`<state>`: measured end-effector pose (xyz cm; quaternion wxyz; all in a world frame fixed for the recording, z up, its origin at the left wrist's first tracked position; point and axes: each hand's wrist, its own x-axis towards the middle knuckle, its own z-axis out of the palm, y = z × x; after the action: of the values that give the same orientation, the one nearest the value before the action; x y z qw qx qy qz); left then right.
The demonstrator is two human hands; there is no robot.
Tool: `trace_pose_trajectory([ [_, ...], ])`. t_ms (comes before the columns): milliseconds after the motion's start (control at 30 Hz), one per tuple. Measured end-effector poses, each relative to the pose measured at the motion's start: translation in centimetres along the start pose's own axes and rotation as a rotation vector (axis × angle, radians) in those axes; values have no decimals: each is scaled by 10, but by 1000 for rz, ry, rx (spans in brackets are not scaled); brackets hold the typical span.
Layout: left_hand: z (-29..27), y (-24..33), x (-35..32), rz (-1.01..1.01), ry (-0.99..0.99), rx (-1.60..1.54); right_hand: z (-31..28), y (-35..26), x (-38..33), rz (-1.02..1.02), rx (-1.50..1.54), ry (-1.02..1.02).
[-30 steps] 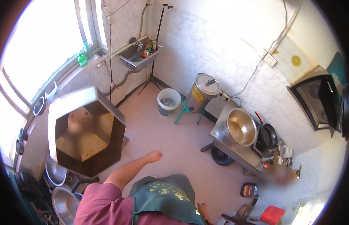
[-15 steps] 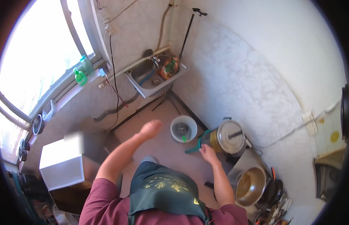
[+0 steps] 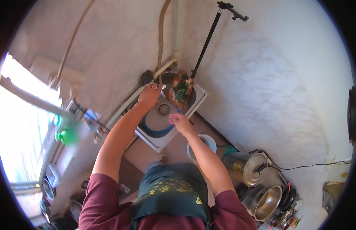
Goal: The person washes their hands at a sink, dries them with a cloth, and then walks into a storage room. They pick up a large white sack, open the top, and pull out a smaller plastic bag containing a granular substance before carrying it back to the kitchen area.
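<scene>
My left hand (image 3: 149, 96) reaches to the back of the corner sink (image 3: 160, 147), with its fingers curled at the metal faucet (image 3: 163, 89) and hiding part of it. Over the basin's near right side hovers my right hand (image 3: 180, 121), fingers loosely apart, with nothing visible in them. A blue hose (image 3: 157, 132) curves along the basin around the round drain strainer (image 3: 163, 110). To the right of the faucet, an orange and green plastic bag (image 3: 181, 92) leans in the sink.
Below the sink's right side stands a white bucket (image 3: 209, 142), partly behind my right forearm. A lidded metal pot (image 3: 255, 170) and a steel bowl (image 3: 268, 203) are to the right. A black pole with a clamp (image 3: 205, 49) rises behind the sink. Green bottles (image 3: 65, 136) stand by the window.
I have moved up to the sink. My left hand has gone to the faucet. My right hand has left the green handle beside the pot and is now over the basin.
</scene>
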<state>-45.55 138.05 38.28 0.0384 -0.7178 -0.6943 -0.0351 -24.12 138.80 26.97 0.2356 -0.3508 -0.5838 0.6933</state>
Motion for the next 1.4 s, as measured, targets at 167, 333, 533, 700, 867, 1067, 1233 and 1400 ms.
trace_pose_trajectory([
  [167,20,-21,57,239,-143,189,13,43,94,313,416,94],
  [333,29,-32,76,379,-161,153,2,68,143,439,392,115],
  [533,39,-35,96,24,-311,-10,2,66,160,524,386,144],
  [700,41,-30,75,-179,1,-272,-6,59,165,642,544,238],
  [867,150,-47,-37,-803,-43,-1152,-1,92,172,522,723,17],
  [1067,232,2,-13,-1288,-177,-2379,14,78,157,-145,-492,80],
  [1233,214,31,39,-1351,-72,-2555,-12,52,122,-292,-1051,-58],
  [1400,227,9,22,-1368,-94,-2590,-18,28,129,-420,-992,-148],
])
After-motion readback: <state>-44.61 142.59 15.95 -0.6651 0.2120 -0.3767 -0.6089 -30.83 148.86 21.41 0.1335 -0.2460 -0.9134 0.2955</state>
